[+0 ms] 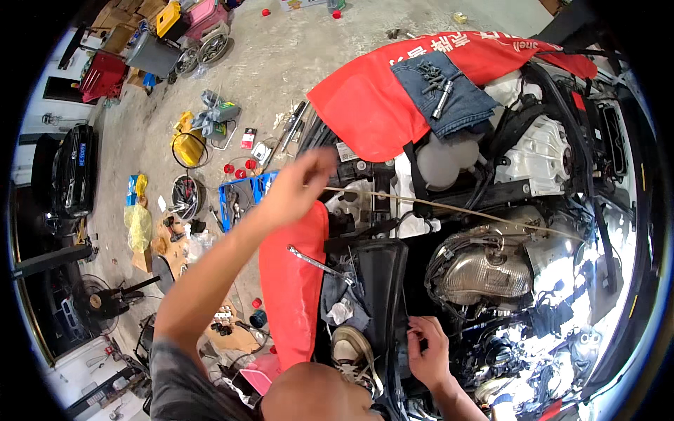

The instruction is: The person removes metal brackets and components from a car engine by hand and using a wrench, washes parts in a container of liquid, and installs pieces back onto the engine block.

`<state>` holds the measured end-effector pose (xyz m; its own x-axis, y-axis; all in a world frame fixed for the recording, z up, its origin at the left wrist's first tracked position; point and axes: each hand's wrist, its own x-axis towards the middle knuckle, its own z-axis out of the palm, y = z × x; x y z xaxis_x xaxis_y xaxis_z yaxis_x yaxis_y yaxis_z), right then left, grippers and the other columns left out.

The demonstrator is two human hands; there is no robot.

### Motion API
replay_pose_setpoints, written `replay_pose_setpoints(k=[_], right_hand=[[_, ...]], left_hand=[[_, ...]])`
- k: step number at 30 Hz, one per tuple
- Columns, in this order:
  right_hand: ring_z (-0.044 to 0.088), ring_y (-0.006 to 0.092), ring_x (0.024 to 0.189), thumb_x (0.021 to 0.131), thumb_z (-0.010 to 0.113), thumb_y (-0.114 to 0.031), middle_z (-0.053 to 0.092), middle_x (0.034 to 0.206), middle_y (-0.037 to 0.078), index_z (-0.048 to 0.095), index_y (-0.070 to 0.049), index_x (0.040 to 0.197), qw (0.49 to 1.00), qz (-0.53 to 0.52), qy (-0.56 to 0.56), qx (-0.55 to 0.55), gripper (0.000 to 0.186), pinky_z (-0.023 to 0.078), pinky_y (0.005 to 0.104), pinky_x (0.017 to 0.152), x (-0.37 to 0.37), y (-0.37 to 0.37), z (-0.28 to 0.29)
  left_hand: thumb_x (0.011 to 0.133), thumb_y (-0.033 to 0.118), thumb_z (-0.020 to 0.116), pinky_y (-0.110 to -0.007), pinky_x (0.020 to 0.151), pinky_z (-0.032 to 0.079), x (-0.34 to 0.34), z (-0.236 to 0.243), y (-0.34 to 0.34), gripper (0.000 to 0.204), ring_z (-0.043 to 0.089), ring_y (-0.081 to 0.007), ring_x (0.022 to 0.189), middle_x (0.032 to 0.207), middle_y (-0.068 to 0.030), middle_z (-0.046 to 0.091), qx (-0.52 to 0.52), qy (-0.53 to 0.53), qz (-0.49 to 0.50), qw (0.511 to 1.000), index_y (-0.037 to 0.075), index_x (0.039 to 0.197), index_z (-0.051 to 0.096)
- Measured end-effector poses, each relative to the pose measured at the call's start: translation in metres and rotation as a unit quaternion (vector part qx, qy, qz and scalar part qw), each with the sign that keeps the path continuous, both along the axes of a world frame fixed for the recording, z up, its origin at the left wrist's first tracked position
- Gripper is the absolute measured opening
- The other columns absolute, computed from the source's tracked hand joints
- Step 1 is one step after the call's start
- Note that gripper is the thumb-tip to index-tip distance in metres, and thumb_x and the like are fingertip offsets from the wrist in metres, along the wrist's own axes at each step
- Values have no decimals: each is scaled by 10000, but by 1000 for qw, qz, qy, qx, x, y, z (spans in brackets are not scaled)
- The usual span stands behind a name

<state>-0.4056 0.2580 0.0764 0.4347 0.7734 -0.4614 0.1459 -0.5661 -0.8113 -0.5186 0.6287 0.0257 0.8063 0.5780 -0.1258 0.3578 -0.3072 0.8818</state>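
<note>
My left hand (298, 189), slightly blurred, reaches over the engine bay's left edge with its fingers curled at the end of a thin tan rod (449, 205). The rod runs rightward across the bay. My right hand (430, 354) is beside a long black plastic trim (382, 281), thumb and fingers bent together; whatever is between them is too small to make out. To its upper right sits a silvery metal heat shield (484, 276) among hoses. A wrench (314, 259) lies left of the trim, near a dark cloth (339, 298) with a crumpled white wad.
Red fender covers (379, 105) drape over the car. Folded jeans cloth (444, 95) carries bolts and a socket tool (443, 99). My shoe (352, 354) is beside the trim. On the floor stand a blue crate (239, 200), a yellow jug (188, 149) and a fan (95, 302).
</note>
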Motion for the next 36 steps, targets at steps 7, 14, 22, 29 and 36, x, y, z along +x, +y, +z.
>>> replay_pose_setpoints(k=[7, 14, 22, 29, 36], right_hand=[[662, 290, 740, 846, 604, 23, 634, 923, 158, 615, 5, 1094, 997, 78, -16, -11, 248, 522, 333, 602, -19, 17, -6], [657, 344, 711, 856, 634, -88, 670, 857, 181, 630, -12, 1089, 988, 154, -23, -7, 245, 525, 403, 635, -29, 15, -16], [668, 342, 756, 855, 631, -89, 681, 926, 176, 634, -8, 1093, 991, 111, -58, -42, 251, 538, 401, 655, -7, -30, -9], [599, 368, 1033, 983, 514, -283, 617, 1106, 192, 551, 5, 1141, 991, 72, -52, 98, 330, 506, 457, 835, -12, -26, 27], [595, 192, 726, 1030, 439, -321, 614, 756, 97, 622, -8, 994, 972, -59, 221, -49, 364, 477, 355, 673, 109, -139, 117]], left_hand=[[855, 97, 661, -354, 813, 500, -98, 19, -136, 299, 625, -271, 973, 1038, -128, 646, 21, 147, -16, 989, 41, 1146, 618], [825, 121, 651, -407, 864, 450, -75, -12, -160, 232, 557, -281, 1028, 1036, -102, 588, 180, 250, -27, 951, 73, 1052, 653], [803, 111, 586, -444, 1066, 349, -84, -30, -131, 201, 514, -277, 1157, 1102, -85, 591, 353, 271, -224, 867, 108, 992, 654], [766, 122, 638, -439, 740, 471, -20, 104, -152, 194, 621, -269, 804, 857, -50, 608, 241, 156, -433, 855, 129, 955, 681], [775, 95, 656, -437, 801, 478, 175, 138, -294, 255, 627, -269, 880, 961, -48, 624, 120, -152, -562, 804, 83, 1030, 652]])
